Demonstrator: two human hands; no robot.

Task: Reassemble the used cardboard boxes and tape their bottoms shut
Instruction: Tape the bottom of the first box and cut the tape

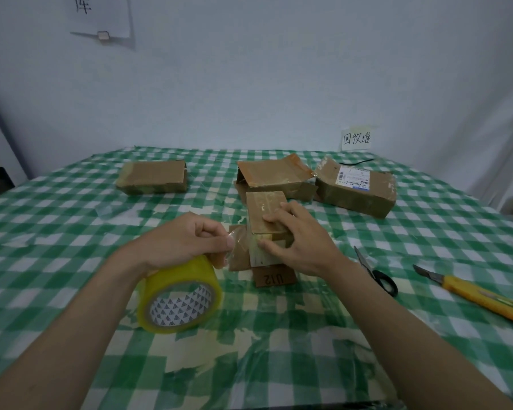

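Observation:
A small brown cardboard box (pixel 265 213) marked "U12" stands at the table's middle with its flaps spread around it. My right hand (pixel 301 239) presses down on the box, fingers on the top flap and thumb on the near side. My left hand (pixel 187 239) pinches the loose end of clear tape against the box's left flap. The yellow tape roll (pixel 179 294) hangs under that hand, just above the cloth. Three other used boxes lie farther back: one at the left (pixel 153 176), an open one in the middle (pixel 271 174), one with a label at the right (pixel 356 189).
Black-handled scissors (pixel 378 273) lie right of my right wrist. A yellow utility knife (pixel 477 295) lies farther right, blade out and pointing to the back left. The green checked tablecloth (pixel 71 220) covers the table. A paper sign (pixel 356 139) is stuck on the wall behind.

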